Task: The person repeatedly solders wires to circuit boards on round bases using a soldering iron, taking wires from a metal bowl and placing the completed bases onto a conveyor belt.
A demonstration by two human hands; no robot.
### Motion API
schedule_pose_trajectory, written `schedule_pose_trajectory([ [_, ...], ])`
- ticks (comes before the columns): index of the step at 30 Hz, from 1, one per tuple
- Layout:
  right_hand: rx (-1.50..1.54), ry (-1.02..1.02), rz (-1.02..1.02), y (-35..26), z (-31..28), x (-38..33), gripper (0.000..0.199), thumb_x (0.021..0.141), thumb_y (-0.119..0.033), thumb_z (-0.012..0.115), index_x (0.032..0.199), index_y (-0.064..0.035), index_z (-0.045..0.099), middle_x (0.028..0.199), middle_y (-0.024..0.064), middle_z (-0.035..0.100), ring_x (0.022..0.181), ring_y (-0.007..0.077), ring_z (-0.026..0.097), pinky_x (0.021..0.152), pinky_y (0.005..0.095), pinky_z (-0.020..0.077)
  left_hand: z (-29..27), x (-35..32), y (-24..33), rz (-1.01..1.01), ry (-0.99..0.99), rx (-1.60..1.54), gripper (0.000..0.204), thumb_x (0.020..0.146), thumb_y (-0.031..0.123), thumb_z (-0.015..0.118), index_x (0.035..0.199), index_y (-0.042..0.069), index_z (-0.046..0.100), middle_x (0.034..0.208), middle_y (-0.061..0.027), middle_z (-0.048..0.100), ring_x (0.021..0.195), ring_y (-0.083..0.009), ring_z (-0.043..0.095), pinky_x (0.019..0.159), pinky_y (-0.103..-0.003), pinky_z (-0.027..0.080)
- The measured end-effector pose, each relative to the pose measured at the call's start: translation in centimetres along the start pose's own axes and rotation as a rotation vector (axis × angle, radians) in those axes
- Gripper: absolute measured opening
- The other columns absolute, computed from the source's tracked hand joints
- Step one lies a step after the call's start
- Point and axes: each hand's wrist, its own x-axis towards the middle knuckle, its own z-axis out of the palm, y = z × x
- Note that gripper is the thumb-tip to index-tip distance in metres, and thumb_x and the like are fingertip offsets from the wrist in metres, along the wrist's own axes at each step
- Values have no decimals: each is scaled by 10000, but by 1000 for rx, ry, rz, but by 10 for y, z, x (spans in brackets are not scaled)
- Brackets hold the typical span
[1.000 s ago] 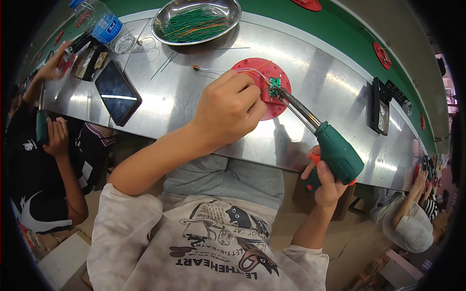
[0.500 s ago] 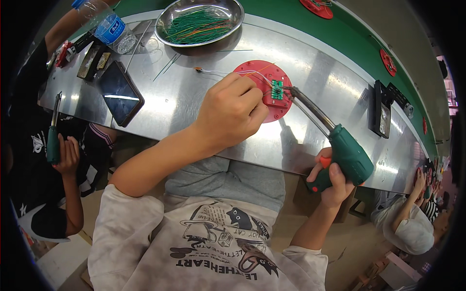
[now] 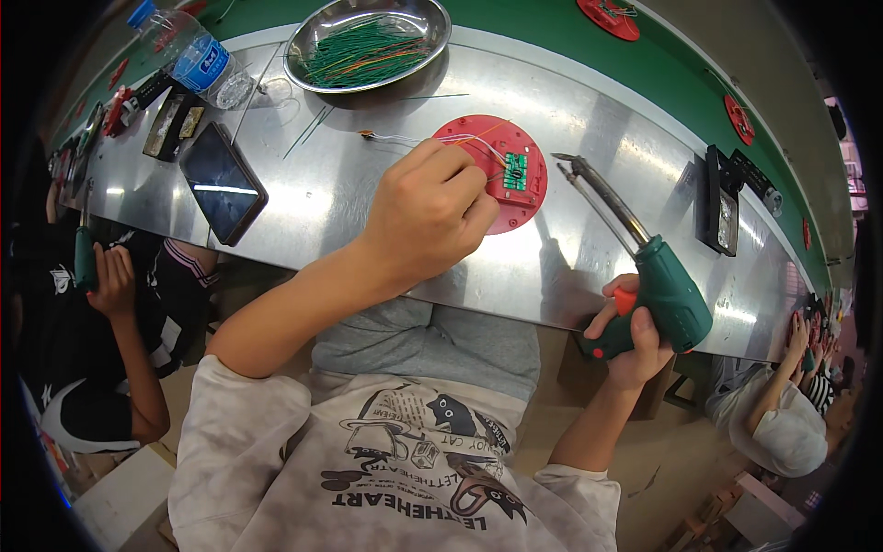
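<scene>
My left hand (image 3: 428, 210) is closed in a pinch over the left part of a round red plastic disc (image 3: 524, 210). A thin wire seems to run from its partly hidden fingertips toward the small green circuit board (image 3: 515, 171) on the disc. White wires (image 3: 395, 138) lead from the board, behind my fingers, to a small orange-brown part (image 3: 366, 135) on the metal table. My right hand (image 3: 635, 336) grips a green soldering gun (image 3: 676, 294), a finger at its red trigger. The gun's dark tip is to the right of the disc, apart from the board.
A metal bowl (image 3: 444, 51) of green and orange wires stands at the back of the metal table (image 3: 359, 198). Leftward are a dark phone (image 3: 223, 189), a water bottle (image 3: 200, 63) and a black holder (image 3: 166, 124). Another black holder (image 3: 722, 202) lies right. Co-workers sit on both sides.
The soldering gun's tip has moved off the board, up and to the right. My left hand stays closed beside the board. The co-worker's soldering tool at left has shifted left.
</scene>
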Motion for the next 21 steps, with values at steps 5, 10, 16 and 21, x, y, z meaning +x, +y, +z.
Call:
schedule_pose_trajectory([
  [5, -9, 157, -69, 1, -27, 7, 480, 937, -190, 541, 1285, 135, 474, 983, 255, 635, 444, 217, 580, 384, 294, 472, -6, 5, 6, 24, -6, 38, 144, 700, 54, 683, 836, 24, 649, 920, -141, 622, 842, -336, 588, 752, -422, 497],
  [10, -37, 367, -145, -5, -63, 14, 419, 969, -252, 506, 1182, 110, 501, 948, 217, 613, 441, 184, 567, 359, 287, 453, -24, 35, 21, -12, -250, 220, 677, 657, 208, 774, 1290, 87, 568, 1140, -176, 624, 1125, -405, 546, 1019, -456, 389],
  [16, 154, 518, -141, 3, -77, 14, 367, 1004, -284, 450, 1078, 69, 517, 935, 191, 587, 426, 163, 534, 359, 284, 454, 18, 105, -17, 138, -649, -56, 635, 702, 201, 759, 1290, 59, 569, 1211, -183, 611, 1135, -374, 562, 991, -479, 423],
  [21, 161, 692, -145, 6, -73, 17, 361, 1013, -281, 420, 1075, 62, 512, 958, 189, 577, 423, 161, 525, 369, 290, 461, 119, 203, -88, 186, -143, 411, 625, 767, 163, 656, 1371, 71, 523, 1307, -203, 571, 1220, -394, 524, 979, -509, 446],
])
